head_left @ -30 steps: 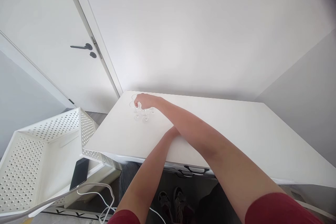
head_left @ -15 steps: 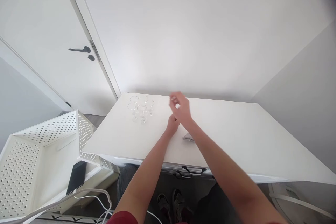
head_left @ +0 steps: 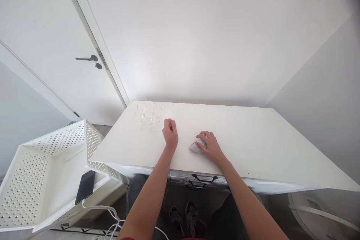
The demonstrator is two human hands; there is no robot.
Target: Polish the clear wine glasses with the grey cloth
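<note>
At the left of the white dresser top [head_left: 242, 138], a group of several clear stemmed glasses [head_left: 149, 116] stands upright, close together. Just right of them my left hand [head_left: 170, 134] is raised with its fingers curled closed. Whatever those fingers hold, if anything, I cannot make out. Near the middle of the top, my right hand [head_left: 211, 147] has its thumb and fingers around a crumpled light-grey cloth [head_left: 196, 147], which rests on the surface.
A white perforated basket [head_left: 67, 157] stands left of the dresser, with a black phone [head_left: 85, 186] on its edge and a white cable [head_left: 112, 210] attached. Dark drawer handles [head_left: 204, 178] project at the front. Behind are a wall and a white door [head_left: 50, 45].
My right hand has moved down from above my left hand and taken hold of the grey cloth. My left hand has shifted left, nearer the glasses.
</note>
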